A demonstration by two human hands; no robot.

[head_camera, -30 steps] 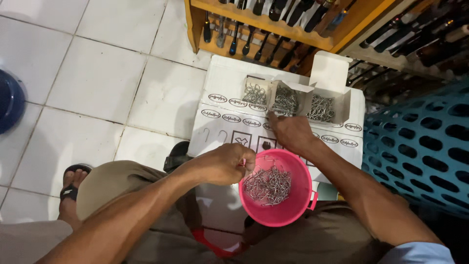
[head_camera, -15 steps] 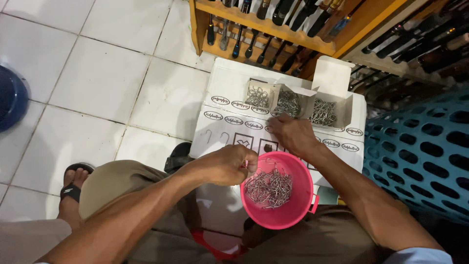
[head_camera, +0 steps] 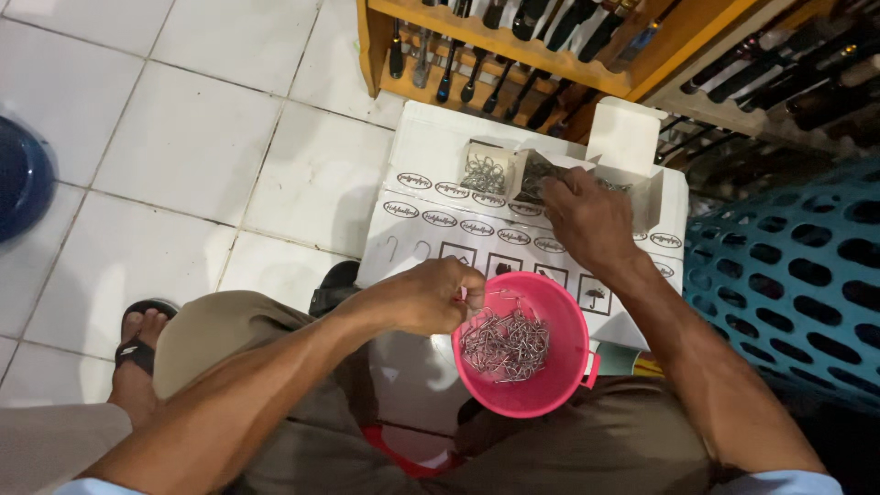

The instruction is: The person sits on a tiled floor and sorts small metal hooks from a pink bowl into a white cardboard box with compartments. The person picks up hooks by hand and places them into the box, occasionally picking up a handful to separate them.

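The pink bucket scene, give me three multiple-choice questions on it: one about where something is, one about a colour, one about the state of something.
1. Where is the right hand?
A. inside the pink bucket
B. at the small cardboard boxes
C. on the floor tiles

2. What colour is the mesh basket on the right?
A. blue-green
B. yellow
C. white

3. What is the state of the pink bucket?
A. empty
B. tipped on its side
C. holds a heap of metal hooks

Answers:
1. B, its fingers reach into the small cardboard boxes on the white carton.
2. A, its holed wall is blue-green.
3. C, the metal hooks lie piled inside it, with the left hand at its rim.
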